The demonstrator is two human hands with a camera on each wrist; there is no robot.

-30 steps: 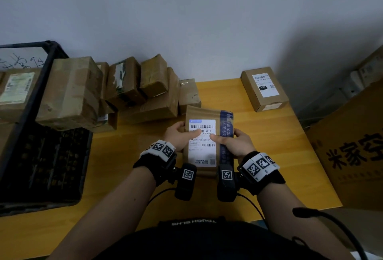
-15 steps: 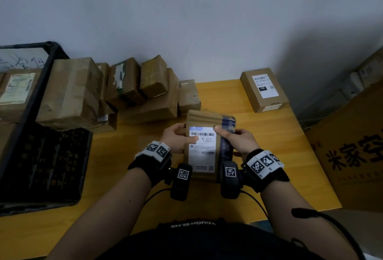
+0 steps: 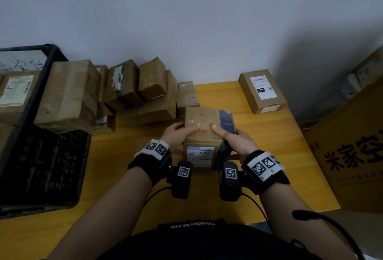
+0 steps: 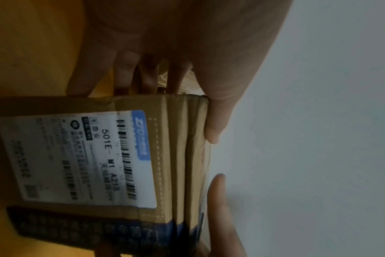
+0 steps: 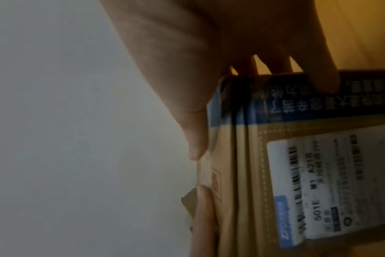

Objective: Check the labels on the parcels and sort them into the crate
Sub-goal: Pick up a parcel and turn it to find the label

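Both hands grip one brown parcel [image 3: 204, 133] above the table [image 3: 269, 135], left hand [image 3: 176, 135] and right hand [image 3: 234, 141] clamped on opposite sides. Its white label [image 4: 77, 160] faces the person, the print seemingly blurred.

My head view is dim and soft, with cool, even light on the wall [image 3: 186, 21] and a broad grey shadow falling across its right side. The wide lens bends the table [image 3: 269, 156] edges and stretches things toward the corners. A small patch of glare sits on the tape of the parcel [image 3: 204, 123] I hold. Both wrist views are darker and grainy. In the left one my left hand [image 4: 176, 43] is a blurred, shadowed mass up close, and the label [image 4: 81, 160] is only partly readable. The right view smears my right hand [image 5: 209, 52] likewise.
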